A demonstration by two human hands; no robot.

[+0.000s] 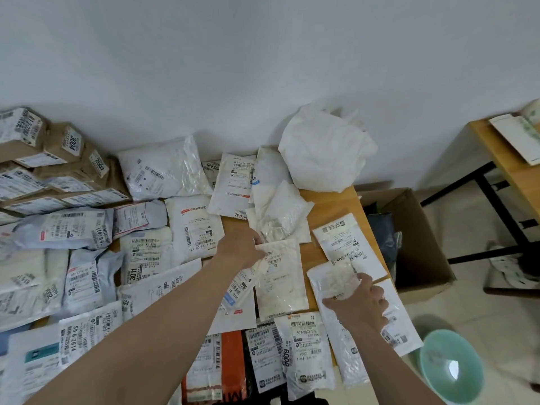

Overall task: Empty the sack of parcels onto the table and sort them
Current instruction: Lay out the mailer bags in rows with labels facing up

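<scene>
White wall behind, and the wooden counter [330, 206] below me was nearly buried in parcels [87, 258], laid flat side by side with their labels up. Brown boxes [43, 147] were stacked at the far left corner against the wall. The sack [324, 153], white and crumpled, sat at the counter's far right edge, touching the wall.

My left hand [244, 249] reached out over the middle of the spread and pinched the left edge of a white parcel [282, 282] near the bare wood; the corner under the fingers was creased. My right hand [361, 302] lay on top of a long parcel [333, 285] at the near right edge, thumb spread wide across it. Whether its curled fingers hooked the parcel's side or only pressed down, I could not tell.

Beside the counter on the right, an open cardboard box [420, 238] stood on the tiled floor, and a green bin [451, 366] sat nearer to me. A second counter [511, 165] showed at the far right with papers on it.
</scene>
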